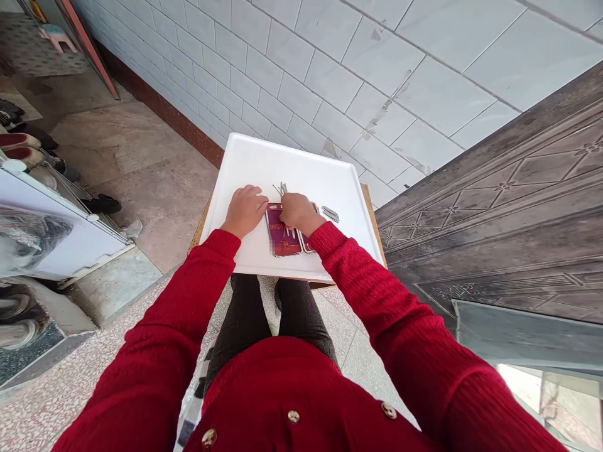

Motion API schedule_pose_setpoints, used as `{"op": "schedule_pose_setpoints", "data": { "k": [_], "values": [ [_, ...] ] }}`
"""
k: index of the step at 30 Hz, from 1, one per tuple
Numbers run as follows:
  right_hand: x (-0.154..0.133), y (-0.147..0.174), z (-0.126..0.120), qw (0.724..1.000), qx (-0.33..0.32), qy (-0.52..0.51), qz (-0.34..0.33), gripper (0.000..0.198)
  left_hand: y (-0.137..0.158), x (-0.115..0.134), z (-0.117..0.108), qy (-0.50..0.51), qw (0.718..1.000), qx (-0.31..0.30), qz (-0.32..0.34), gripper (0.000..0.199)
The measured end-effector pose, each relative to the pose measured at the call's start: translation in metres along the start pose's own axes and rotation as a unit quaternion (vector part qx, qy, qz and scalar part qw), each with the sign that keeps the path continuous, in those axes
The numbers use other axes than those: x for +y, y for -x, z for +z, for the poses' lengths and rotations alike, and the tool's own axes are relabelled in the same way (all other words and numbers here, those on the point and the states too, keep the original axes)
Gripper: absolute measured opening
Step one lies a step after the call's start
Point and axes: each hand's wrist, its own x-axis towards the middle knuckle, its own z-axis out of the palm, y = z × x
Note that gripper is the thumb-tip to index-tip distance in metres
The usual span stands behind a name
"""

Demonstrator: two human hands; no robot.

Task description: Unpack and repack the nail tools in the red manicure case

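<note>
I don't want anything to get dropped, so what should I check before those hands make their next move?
1. Open case with dark-red-and-purple lining and silvery rim sits fully on the white, raised-edge tabletop: ok.
2. Left hand, bare, in a red knitted sleeve, is beside the case's far left corner: ok. Pressing on it: cannot tell.
3. Right hand, in the matching red sleeve, has a firm hold: cannot tell, its fingers are hidden.
4. Thin silver metal tools just beyond the right hand are secure: cannot tell whether held or lying loose.
5. Small silver clipper-like metal piece is away from the tabletop's edge: ok.
</note>
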Motion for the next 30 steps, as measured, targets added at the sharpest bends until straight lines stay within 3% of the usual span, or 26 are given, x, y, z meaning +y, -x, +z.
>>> {"op": "schedule_pose_setpoints", "data": {
  "k": [5, 14, 23, 27, 30],
  "values": [
    [0.004, -0.003, 0.003, 0.996, -0.038, -0.072, 0.019, 0.011, 0.000, 0.000, 0.000, -0.007, 1.000, 0.001, 0.004, 0.032],
    [0.011, -0.011, 0.007, 0.994, 0.024, -0.096, 0.036, 0.027, 0.002, 0.000, 0.000, -0.006, 1.000, 0.007, 0.006, 0.029],
    [0.017, -0.065, -0.021, 0.988, 0.026, -0.153, 0.024, 0.016, 0.002, -0.002, -0.002, -0.004, 1.000, 0.008, 0.010, 0.031],
    [0.018, -0.089, -0.020, 0.987, 0.030, -0.157, 0.029, 0.014, 0.002, -0.003, -0.003, -0.010, 1.000, -0.003, -0.007, 0.030],
    [0.018, -0.089, -0.016, 0.987, 0.023, -0.159, 0.028, 0.018, 0.001, -0.003, -0.003, -0.008, 1.000, -0.009, -0.012, 0.029]
  ]
}}
